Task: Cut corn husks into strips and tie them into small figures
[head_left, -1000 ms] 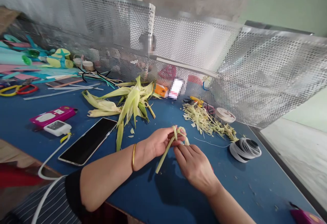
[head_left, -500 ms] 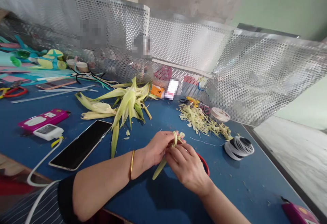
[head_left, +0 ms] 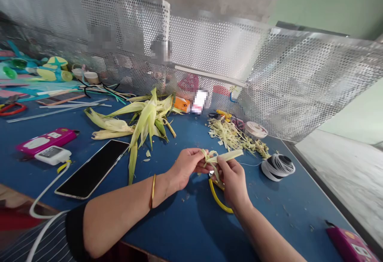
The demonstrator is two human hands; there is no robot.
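Above the blue table [head_left: 185, 230], my left hand [head_left: 187, 166] pinches one end of a pale yellow-green corn husk strip [head_left: 223, 157] that is folded into a small knot or loop. My right hand [head_left: 233, 178] is closed on the other part of the strip, whose free end sticks out to the right. Both hands hover just above the tabletop. Scissors with yellow handles [head_left: 218, 198] lie on the table directly beneath my right hand, partly hidden by it. A gold bangle [head_left: 152, 190] sits on my left wrist.
A pile of corn husks [head_left: 140, 120] lies behind my hands, shredded husk scraps [head_left: 236, 138] at the back right. A roll of tape [head_left: 277, 166], a black phone [head_left: 92, 168], a pink device [head_left: 44, 139] and a white charger [head_left: 52, 154] lie about. A perforated metal screen [head_left: 209, 54] borders the back.
The husk strip, which hung down toward me between my hands, now points out to the right. My right hand has lifted and turned, uncovering yellow scissor handles.
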